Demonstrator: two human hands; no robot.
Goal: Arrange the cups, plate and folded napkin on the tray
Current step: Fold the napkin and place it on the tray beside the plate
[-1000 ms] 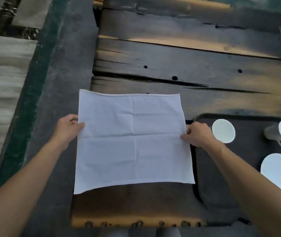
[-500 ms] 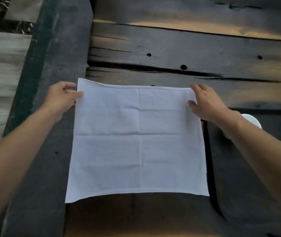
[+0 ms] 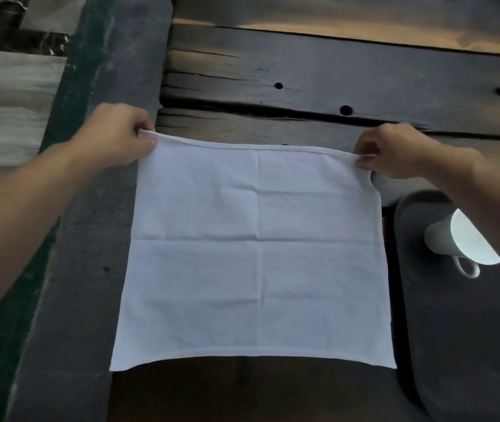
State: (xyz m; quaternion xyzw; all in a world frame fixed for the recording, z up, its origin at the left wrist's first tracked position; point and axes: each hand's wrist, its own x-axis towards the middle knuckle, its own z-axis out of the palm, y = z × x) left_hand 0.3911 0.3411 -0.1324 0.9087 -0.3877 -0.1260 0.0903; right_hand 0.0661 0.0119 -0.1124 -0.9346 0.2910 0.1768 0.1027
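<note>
The white napkin [image 3: 251,254] lies spread at frame centre on the dark wooden table [image 3: 334,71]. The left hand [image 3: 114,132] and right hand [image 3: 392,150] each pinch a far corner, grip closed on cloth, apparently ready to fold it toward the near edge; the tray [image 3: 455,345] with one cup [image 3: 452,239] waits at right.

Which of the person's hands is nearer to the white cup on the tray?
The right hand, pinching the napkin's far right corner just beyond the cup. The left hand pinches the far left corner, across the whole napkin.

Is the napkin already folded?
No, the napkin lies spread open, with the left hand and right hand pinching its far corners.
</note>
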